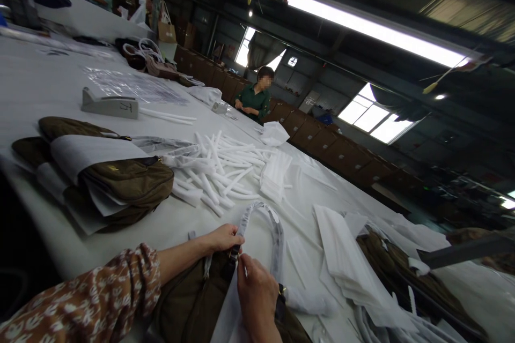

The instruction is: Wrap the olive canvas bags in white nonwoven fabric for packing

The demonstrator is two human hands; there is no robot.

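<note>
An olive-brown bag (pixel 185 300) lies on the table right before me, with a strip of white paper (pixel 225 316) across it. Its arched handle (pixel 277 236) is wrapped in clear plastic film. My left hand (pixel 223 238) is closed around the handle's left end, just above a dark buckle (pixel 233 255) with metal parts. Close below, my right hand (pixel 256 284) pinches at the same handle end beside the buckle. The exact spot between its fingertips is partly hidden. Another wrapped strap (pixel 309 300) lies to the right of the bag.
Stacked olive bags (pixel 132 182) with paper between them lie left. White foam tubes (pixel 225 166) are heaped mid-table, near a grey tape dispenser (pixel 110 104). White sheets (pixel 341 252) and more bags (pixel 402 273) lie right. A person in green (pixel 255 97) works across the table.
</note>
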